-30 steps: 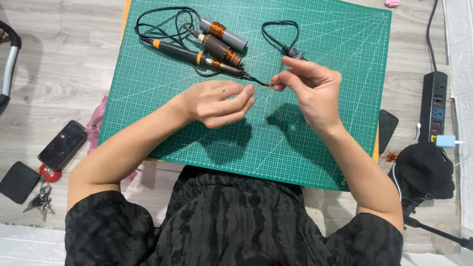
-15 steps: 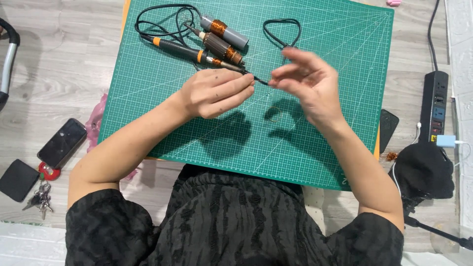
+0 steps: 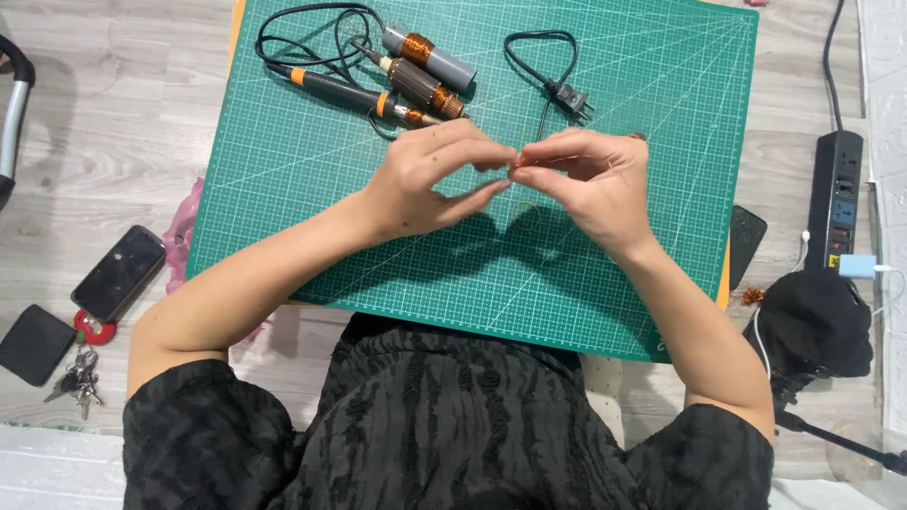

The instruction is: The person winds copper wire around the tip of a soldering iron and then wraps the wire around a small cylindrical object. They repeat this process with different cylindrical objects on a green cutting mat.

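My left hand [image 3: 425, 179] and my right hand [image 3: 590, 184] meet fingertip to fingertip above the middle of the green cutting mat [image 3: 661, 76]. Together they pinch something very small. A thin wire loop [image 3: 526, 218] shows just below the fingertips; what exactly is pinched is hard to tell. Behind my left hand lies a black soldering iron [image 3: 335, 92] with orange bands. Beside it are two motor armatures with copper windings [image 3: 423, 87], and a black cord with a plug [image 3: 570, 96] lies behind my right hand.
On the floor at the left lie a phone [image 3: 118, 272], a black wallet [image 3: 33, 345] and keys [image 3: 77, 382]. At the right are a power strip [image 3: 836, 203], a black bundle [image 3: 812, 326] and a dark device [image 3: 746, 246] at the mat's edge.
Both hands have drawn back from the soldering iron's tip and the plug toward me. Their fingertips now meet over the mat's middle.
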